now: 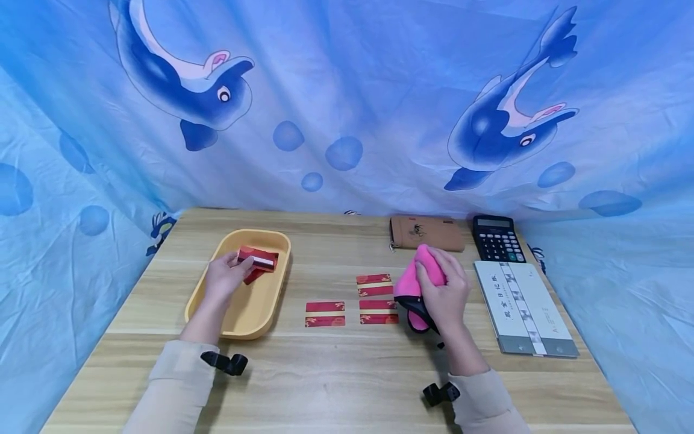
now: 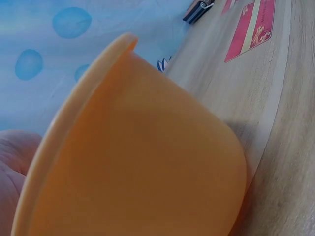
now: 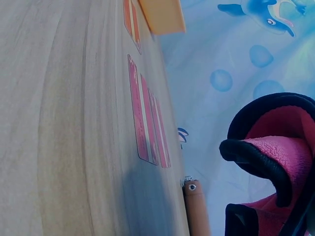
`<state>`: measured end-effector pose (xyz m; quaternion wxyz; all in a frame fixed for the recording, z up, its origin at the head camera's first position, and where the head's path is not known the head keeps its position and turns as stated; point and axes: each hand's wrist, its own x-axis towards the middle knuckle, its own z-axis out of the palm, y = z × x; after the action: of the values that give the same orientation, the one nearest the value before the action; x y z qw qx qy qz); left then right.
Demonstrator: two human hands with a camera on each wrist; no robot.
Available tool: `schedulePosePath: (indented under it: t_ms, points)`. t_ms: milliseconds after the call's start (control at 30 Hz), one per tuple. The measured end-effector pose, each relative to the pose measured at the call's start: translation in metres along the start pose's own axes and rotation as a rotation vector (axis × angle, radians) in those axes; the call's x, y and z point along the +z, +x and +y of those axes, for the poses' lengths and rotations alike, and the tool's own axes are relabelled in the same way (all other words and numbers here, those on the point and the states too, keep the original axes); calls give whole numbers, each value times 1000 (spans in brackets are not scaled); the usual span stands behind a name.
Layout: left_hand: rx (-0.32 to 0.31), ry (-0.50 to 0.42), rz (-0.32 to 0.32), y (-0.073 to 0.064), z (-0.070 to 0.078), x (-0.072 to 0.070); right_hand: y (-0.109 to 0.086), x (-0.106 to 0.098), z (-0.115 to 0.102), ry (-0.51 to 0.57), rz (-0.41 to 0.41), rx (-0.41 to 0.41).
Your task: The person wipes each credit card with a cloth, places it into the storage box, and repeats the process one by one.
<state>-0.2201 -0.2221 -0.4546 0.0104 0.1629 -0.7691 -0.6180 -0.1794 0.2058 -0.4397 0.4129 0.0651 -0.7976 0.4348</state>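
My left hand (image 1: 225, 278) is over the yellow plastic basin (image 1: 238, 334) and pinches a red card (image 1: 255, 253) with a dark and white stripe between thumb and fingers. More red (image 1: 253, 276) shows under that card inside the basin. In the left wrist view the basin's wall (image 2: 147, 147) hides most of the hand. My right hand (image 1: 449, 292) grips a folded pink cloth (image 1: 408, 283) with black edging above the table. Left of it lie three red cards with a pale band: one front left (image 1: 325, 306), one behind (image 1: 374, 278), one in front (image 1: 378, 319).
A brown zip wallet (image 1: 434, 232) lies at the back. Right of it are a black calculator (image 1: 496, 238) and a white-and-grey notebook (image 1: 523, 307). A blue curtain (image 1: 347, 90) with dolphins hangs behind the wooden table (image 1: 336, 386).
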Motion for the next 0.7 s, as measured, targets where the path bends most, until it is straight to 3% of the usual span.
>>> schedulePosePath:
  t_ms: [200,367,567,700]
  points:
    - [-36,166,-9,-2,2,-3,-1,0,-1,10,-5,6]
    - [-10,142,8,-6,8,-1,0,-1,0,13,-14,1]
    - [201,59,102,-18,22,17,-1,-2,2,18,-25,-10]
    - [362,44,76,-28,32,34,-2,-3,2,15,-29,-16]
